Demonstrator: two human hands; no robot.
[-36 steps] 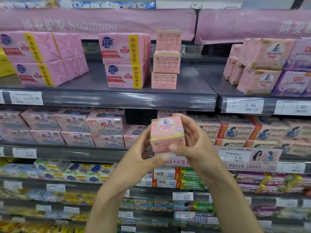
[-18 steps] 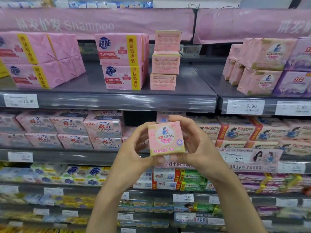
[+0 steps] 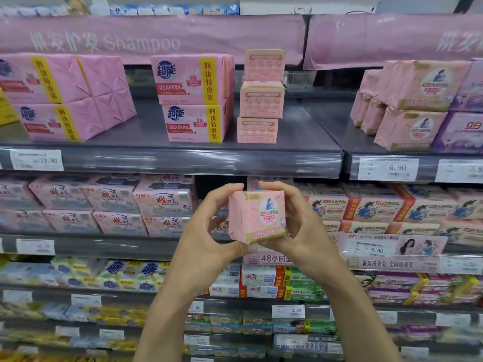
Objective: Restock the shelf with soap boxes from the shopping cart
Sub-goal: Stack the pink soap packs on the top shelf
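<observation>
With three small pink boxes (image 3: pixel 261 97) stacked on the upper shelf (image 3: pixel 183 160) and the cart out of view, we hold one soap box (image 3: pixel 257 216) below that shelf, not yet placed, left hand (image 3: pixel 209 241) and right hand (image 3: pixel 300 231) raised, fingers (image 3: pixel 222 194) curled round its sides.

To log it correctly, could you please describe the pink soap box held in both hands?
The soap box is a pink paper-wrapped block with an oval picture label, red lettering and a yellow-green band along its bottom edge. It looks intact, slightly tilted, front facing the camera, pinched between the left hand and right hand.
</observation>
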